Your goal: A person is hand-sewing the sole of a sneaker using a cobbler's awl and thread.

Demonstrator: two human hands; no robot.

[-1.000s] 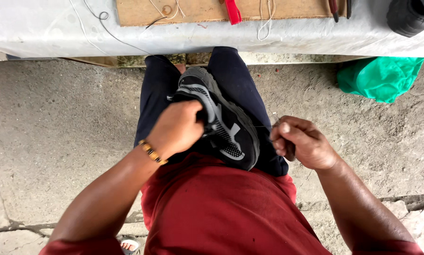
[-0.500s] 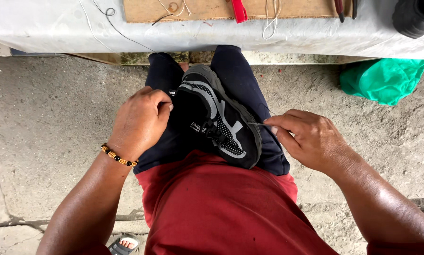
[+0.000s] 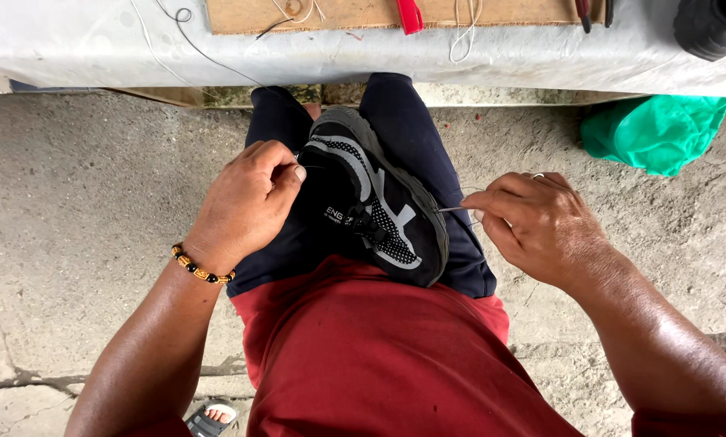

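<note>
**Shoe on lap, needle at its side edge**

Head view: black sneaker (image 3: 371, 202) with grey mesh panels lies tilted across the person's lap, toe toward the table, heel toward the red shirt (image 3: 379, 356). Left hand (image 3: 245, 202) is curled closed on the shoe's left edge, fingers pressed against the upper. Right hand (image 3: 541, 222) pinches a thin needle (image 3: 453, 209), fingers clamped together on it, tip touching the sole edge on the shoe's right side (thread too thin to follow). Bare concrete floor (image 3: 71, 202) open on both sides of the legs. White-covered table edge (image 3: 500, 69) just beyond the knees. Green bag (image 3: 654, 129) on the floor to the right, well apart from the hand.
</note>
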